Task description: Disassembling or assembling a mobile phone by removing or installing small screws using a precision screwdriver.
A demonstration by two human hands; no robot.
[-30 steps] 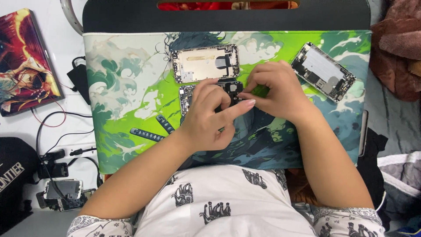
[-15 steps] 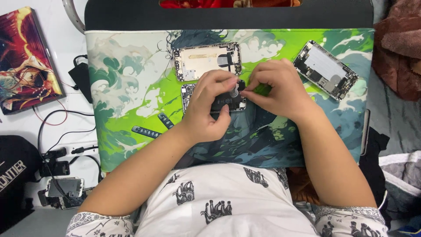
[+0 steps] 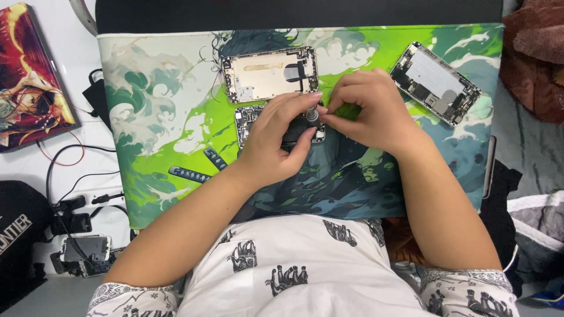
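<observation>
Both hands [image 3: 329, 126] met over open phone [image 3: 249, 120], lying left-to-right; right hand [image 3: 367, 111] pinched small round part [image 3: 312, 115], left hand [image 3: 276, 144] gripped phone.

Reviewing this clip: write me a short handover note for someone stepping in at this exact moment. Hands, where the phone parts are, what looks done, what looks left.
Left hand: lies over the opened phone at the middle of the printed mat, steadying it.
Right hand: fingertips pinch at a small round dark tool end above that phone; what is under it is hidden.
Parts: an emptied phone shell lies just above the hands; another opened phone lies at the mat's upper right.
Done: all three units are open, with no screens on them.
Left: the middle phone is under work; how far along cannot be told.
</observation>
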